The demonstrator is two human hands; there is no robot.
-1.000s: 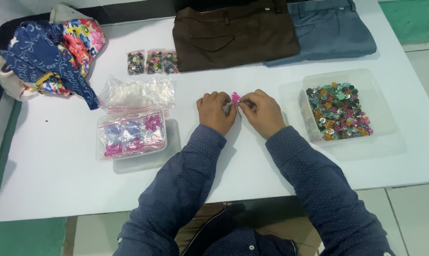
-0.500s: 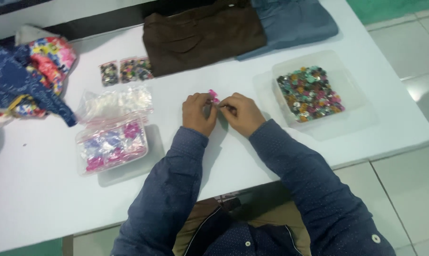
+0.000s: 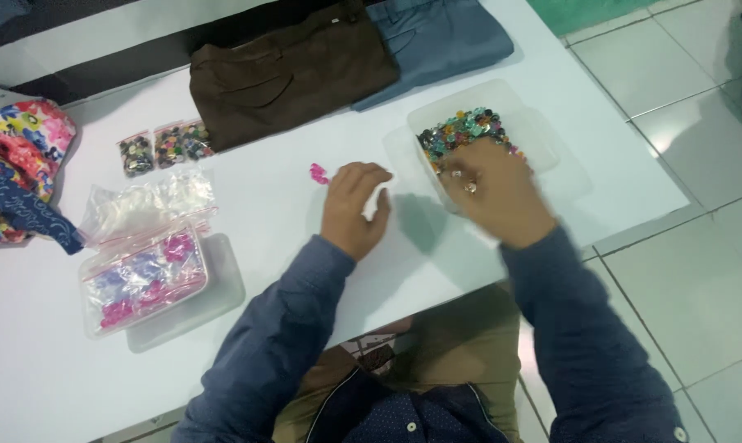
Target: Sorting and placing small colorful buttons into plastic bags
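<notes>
Since a moment ago the hands have parted: the right hand point(image 3: 492, 190) has swung from the table's middle into the clear tray of mixed-colour buttons point(image 3: 463, 133), fingers down among them, grip unclear. On the white table point(image 3: 289, 238), folded brown trousers point(image 3: 293, 70) and blue trousers point(image 3: 437, 37) lie at the far edge. Left sits a clear box of pink and purple pieces point(image 3: 145, 279) under bags. The left hand point(image 3: 353, 209) rests loosely open, its fingertips just beside a small pink piece point(image 3: 318, 173).
</notes>
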